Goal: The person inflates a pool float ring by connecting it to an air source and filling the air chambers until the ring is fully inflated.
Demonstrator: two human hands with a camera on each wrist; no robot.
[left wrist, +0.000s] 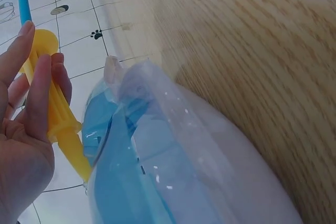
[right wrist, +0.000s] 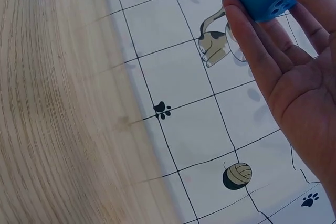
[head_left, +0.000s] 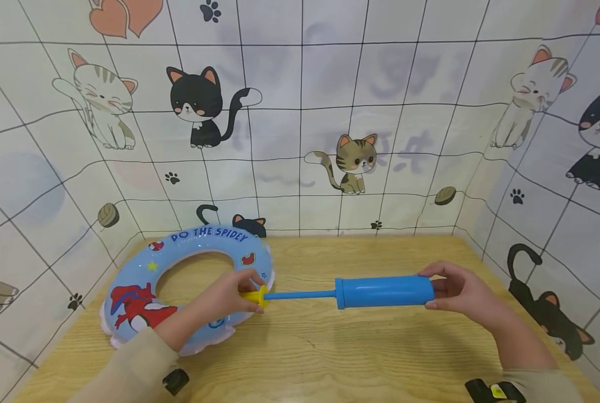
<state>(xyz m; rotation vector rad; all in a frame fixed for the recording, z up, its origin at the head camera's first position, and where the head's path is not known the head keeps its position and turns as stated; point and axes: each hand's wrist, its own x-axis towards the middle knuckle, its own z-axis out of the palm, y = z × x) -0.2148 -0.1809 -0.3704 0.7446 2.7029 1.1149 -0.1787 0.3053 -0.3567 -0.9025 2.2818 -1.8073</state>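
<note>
A blue hand pump (head_left: 385,291) with a yellow handle (left wrist: 59,103) is held level above the table, its thin blue rod drawn out between handle and barrel. My left hand (head_left: 234,294) grips the yellow handle, fingers and thumb on either side of it. At the barrel's far right end my right hand (head_left: 453,291) holds it by the fingertips and thumb; small holes show in that end in the right wrist view. Left of the pump lies an inflated light-blue swim ring (head_left: 129,274) with a red cartoon figure and lettering, partly covered by my left hand and forearm.
The wooden table (head_left: 320,358) runs back to a white tiled wall (head_left: 280,129) printed with cartoon cats. Similar walls stand close on the left and right sides. Dark straps (head_left: 176,380) sit on both sleeves.
</note>
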